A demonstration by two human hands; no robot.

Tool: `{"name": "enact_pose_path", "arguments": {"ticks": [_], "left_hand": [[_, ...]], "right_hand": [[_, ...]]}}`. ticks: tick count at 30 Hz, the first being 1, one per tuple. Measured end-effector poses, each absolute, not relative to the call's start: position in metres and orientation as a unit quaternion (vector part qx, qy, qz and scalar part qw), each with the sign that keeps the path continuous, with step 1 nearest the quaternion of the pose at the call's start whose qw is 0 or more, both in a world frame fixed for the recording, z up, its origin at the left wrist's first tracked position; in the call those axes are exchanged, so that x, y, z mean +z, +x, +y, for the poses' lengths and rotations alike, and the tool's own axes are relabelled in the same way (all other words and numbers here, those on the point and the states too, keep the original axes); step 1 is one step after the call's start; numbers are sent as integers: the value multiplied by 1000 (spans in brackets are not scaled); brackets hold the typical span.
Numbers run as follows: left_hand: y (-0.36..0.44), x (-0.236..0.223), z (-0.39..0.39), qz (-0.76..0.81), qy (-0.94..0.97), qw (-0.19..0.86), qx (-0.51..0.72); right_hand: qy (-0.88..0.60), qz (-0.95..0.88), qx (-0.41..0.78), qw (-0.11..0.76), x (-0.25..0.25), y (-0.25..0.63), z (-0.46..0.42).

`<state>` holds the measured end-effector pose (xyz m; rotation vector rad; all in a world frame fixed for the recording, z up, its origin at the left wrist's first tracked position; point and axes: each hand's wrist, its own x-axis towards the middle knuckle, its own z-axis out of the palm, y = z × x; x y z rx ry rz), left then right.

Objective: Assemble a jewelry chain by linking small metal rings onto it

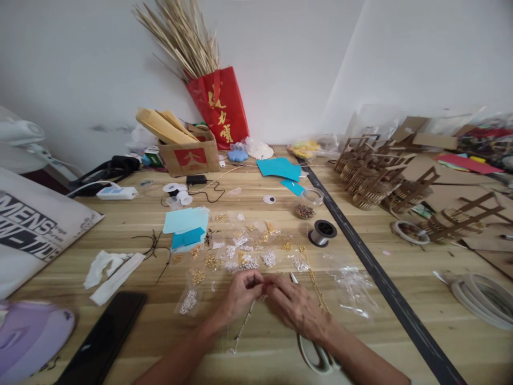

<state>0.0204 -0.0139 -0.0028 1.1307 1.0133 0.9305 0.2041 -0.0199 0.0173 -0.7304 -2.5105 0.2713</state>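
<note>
My left hand (pixel 243 294) and my right hand (pixel 292 302) meet fingertip to fingertip low in the middle of the view. Both are closed in a pinch around one end of a thin silver chain (pixel 244 324). From my fingers the chain trails down to the left onto the tabletop. What else the fingertips may hold is hidden. Under my right forearm lie scissors (pixel 315 359) with pale handles, partly covered. A gold chain (pixel 316 283) stretches beside my right hand. Just beyond my hands lie small bags of silver findings (pixel 248 262) and gold findings (pixel 212 261).
A wire spool (pixel 323 233) and a bowl of beads (pixel 304 211) stand right of the findings. Clear plastic bags (pixel 355 289) lie to the right. At left are a black phone (pixel 104 337) and blue cards (pixel 186 227). Several small woven baskets (pixel 372 182) stand at the back right.
</note>
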Motion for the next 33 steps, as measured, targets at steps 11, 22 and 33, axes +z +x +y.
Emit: {"name": "enact_pose_path", "arguments": {"ticks": [11, 22, 33], "left_hand": [[17, -2, -12, 449, 478, 634, 411], [22, -5, -20, 505, 602, 465, 408], [20, -2, -22, 519, 635, 421, 388]], "right_hand": [[-314, -892, 188, 265, 11, 205, -16], [-325, -873, 221, 287, 7, 203, -16], [-305, -887, 203, 279, 10, 205, -17]]}}
